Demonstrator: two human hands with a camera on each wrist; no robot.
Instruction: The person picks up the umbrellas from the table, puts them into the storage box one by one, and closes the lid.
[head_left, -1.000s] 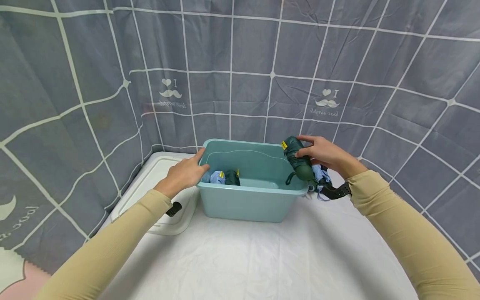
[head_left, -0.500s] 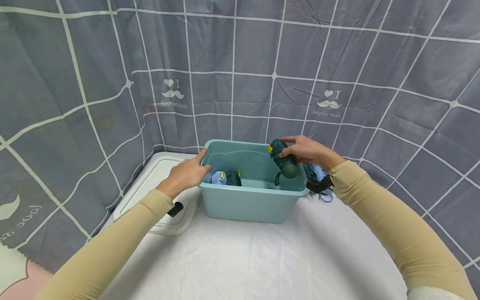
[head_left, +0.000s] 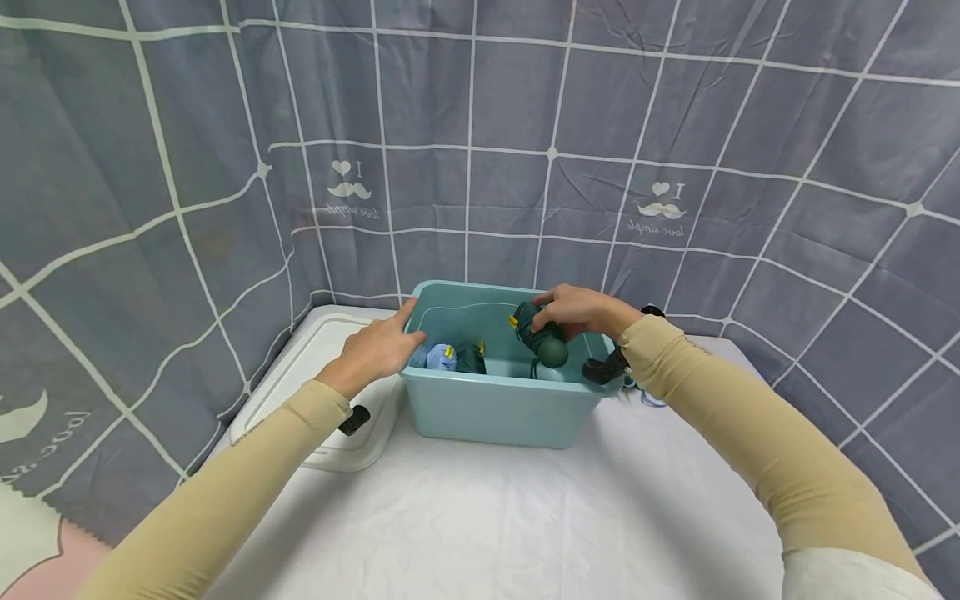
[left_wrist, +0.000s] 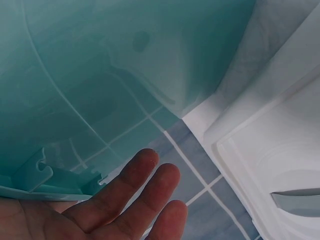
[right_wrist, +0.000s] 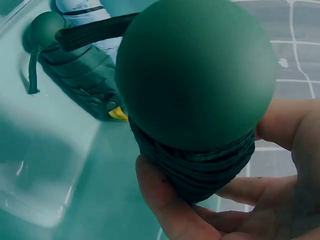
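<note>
A dark green folded umbrella (head_left: 542,335) with a rounded handle end and a wrist strap is gripped by my right hand (head_left: 573,310) inside the mouth of the teal bin (head_left: 495,408). In the right wrist view, its round green handle (right_wrist: 195,75) fills the middle, fingers and thumb around the fabric. My left hand (head_left: 377,348) rests at the bin's left rim, its fingers (left_wrist: 162,187) extended along the outside wall in the left wrist view. Within the bin lie another green umbrella (right_wrist: 75,70) and a light blue umbrella (head_left: 442,357), side by side at the left end.
The white lid (head_left: 300,371) lies left of the bin, partly beneath the left forearm. Beyond the bin's right end, blue cord (head_left: 652,400) shows on the white cloth (head_left: 487,517), the rest hidden by the right wrist. A grey checked curtain (head_left: 502,192) hangs close behind.
My right hand has carried the green umbrella leftward and lower, from over the bin's right rim to inside its mouth. The left hand has stayed at the left rim.
</note>
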